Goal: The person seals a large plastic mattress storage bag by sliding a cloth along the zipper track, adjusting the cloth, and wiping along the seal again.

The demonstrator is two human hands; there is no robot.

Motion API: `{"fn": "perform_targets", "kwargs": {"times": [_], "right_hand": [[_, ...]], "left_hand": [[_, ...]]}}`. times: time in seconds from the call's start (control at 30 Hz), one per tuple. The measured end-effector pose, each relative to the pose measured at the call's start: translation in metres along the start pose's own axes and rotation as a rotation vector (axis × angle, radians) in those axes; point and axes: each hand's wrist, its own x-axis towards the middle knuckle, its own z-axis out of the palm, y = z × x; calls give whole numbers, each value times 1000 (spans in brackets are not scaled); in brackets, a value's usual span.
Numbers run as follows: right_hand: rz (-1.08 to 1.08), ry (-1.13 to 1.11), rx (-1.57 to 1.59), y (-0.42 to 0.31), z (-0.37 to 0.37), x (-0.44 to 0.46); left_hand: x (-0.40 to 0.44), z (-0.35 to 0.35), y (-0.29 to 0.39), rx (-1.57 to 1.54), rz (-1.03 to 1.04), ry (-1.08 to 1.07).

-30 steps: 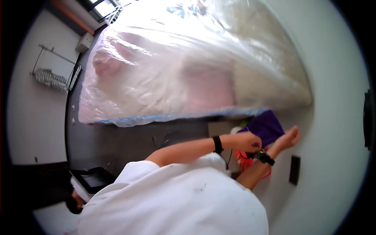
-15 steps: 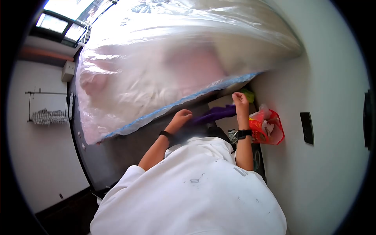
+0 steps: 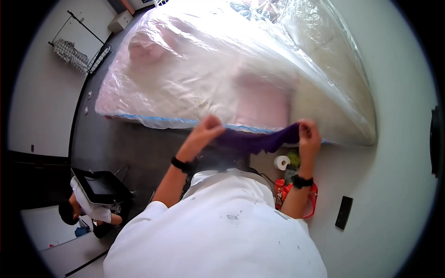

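At far left, another person point(image 3: 92, 204) is well apart from the left hand point(image 3: 203, 135), which — though blurred — curls closed on one end of a purple cloth point(image 3: 259, 143). It sags between both hands before a plastic-covered bed point(image 3: 194, 88), a toilet roll point(image 3: 277, 162) lower down — and the right hand point(image 3: 309, 139) pinches its other end.

plastic-covered bed point(image 3: 194, 85), white roll point(image 3: 281, 162), red bag point(image 3: 280, 193), perhaps a green bag point(image 3: 294, 157)
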Motion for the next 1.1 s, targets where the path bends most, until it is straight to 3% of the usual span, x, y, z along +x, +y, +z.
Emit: {"fn": "perform_targets", "kwargs": {"times": [0.03,0.13,0.2,0.23,0.37,0.43,0.5,0.53,0.63,0.67,0.73,0.87,1.1], "right_hand": [[-100,13,-163,-12,-7,18],[-148,6,-253,-42,-22,64],[-406,74,-239,-56,-28,88],[-423,53,-251,-58,-30,93],[-460,104,-320,-44,-33,88],[-304,120,-335,-5,-27,78],[-27,71,-288,30,-11,52],[2,26,-290,49,-2,36],[194,-131,-305,112,30,-21],[205,-189,-298,132,39,-41],[485,-246,-250,162,52,-74],[701,-304,-202,178,58,-111],[479,-406,-363,236,78,-139]], "left_hand": [[9,-6,17,-68,60,27],[44,-9,61,-74,385,101],[62,-2,90,-31,533,119],[67,3,98,-29,631,120],[83,18,100,41,627,130],[105,23,64,-5,572,211],[110,25,23,-30,409,195],[113,27,-7,-16,322,220],[118,18,-120,48,-26,272],[120,15,-172,80,-22,293],[101,8,-207,1,-130,283],[63,4,-220,-94,-303,236],[39,-13,-236,-36,-370,299]]}}
